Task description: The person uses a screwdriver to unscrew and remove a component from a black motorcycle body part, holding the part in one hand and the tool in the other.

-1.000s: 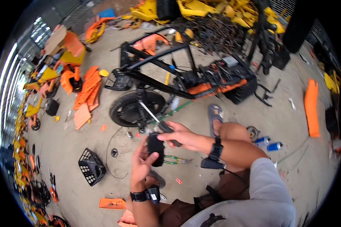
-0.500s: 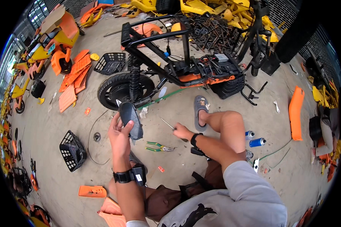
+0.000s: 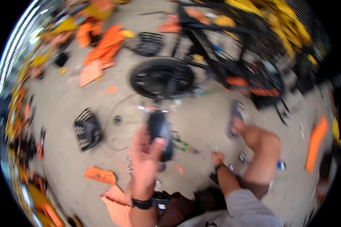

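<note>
My left hand (image 3: 144, 153) is raised in the middle, fingers and thumb closed round a dark, oblong, shell-like part (image 3: 158, 126) held upright. Lower and to the right, my right hand (image 3: 217, 157) is curled in front of my bent knee. The screwdriver that it held shows only as a faint trace in the blur. Green-and-yellow pliers (image 3: 185, 146) lie on the floor between my hands. Beyond the dark part stands the black wheel (image 3: 163, 78) of a stripped scooter frame (image 3: 206, 43). Motion smears the whole view.
A black basket (image 3: 88, 130) stands on the floor at left, another (image 3: 147, 43) behind the wheel. Orange panels (image 3: 104, 49) are piled at far left; more orange pieces (image 3: 115, 204) lie near my left forearm. A long orange panel (image 3: 316, 143) lies at right, a blue can (image 3: 280, 165) beside my knee.
The view has swung left, so the scene sits further right and is blurred. My left hand keeps hold of the dark part. My right hand has drawn back toward my knee, away from the pliers.
</note>
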Motion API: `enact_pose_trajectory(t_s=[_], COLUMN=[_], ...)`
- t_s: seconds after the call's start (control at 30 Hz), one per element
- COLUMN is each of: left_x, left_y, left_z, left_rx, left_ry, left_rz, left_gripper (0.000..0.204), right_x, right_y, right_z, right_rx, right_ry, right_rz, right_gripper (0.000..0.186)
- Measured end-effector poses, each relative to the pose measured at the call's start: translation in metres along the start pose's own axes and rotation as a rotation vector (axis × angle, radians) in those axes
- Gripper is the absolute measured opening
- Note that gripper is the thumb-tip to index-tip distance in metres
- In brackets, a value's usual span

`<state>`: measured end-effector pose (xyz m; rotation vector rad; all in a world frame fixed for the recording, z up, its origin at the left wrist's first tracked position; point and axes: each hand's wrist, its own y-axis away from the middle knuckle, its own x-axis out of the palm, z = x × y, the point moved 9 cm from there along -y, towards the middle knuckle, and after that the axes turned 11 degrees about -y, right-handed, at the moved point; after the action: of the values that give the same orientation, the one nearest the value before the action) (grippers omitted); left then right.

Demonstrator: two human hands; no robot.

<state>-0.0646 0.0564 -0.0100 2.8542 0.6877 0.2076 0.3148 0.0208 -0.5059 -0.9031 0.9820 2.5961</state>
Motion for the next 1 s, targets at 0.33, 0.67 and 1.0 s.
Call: enact_pose_trajectory(t_s=[0.33,0.67,1.0], left_x=[0.028,0.024,0.045], left_y=[-0.012,-0.015,-0.017], left_z=[0.010,0.018,0.006], left_rx=[0.125,0.055,-0.155], left_ry=[-0.244,-0.021,0.399], left_rz=[0.162,0.112,0.327], left_gripper=[0.055,0.058,0.072], right_x=[-0.006,0.005,-0.012], right_y=[-0.027,-0.011,0.045], right_z=[0.007,0.027,0.227], right_rx=[-0.116,-0.131,-0.232], right_ry=[0.034,-0.130,-0.502], right_rz=[0.000,-0.027,0.321], right_gripper=[0.034,0.028,0.016])
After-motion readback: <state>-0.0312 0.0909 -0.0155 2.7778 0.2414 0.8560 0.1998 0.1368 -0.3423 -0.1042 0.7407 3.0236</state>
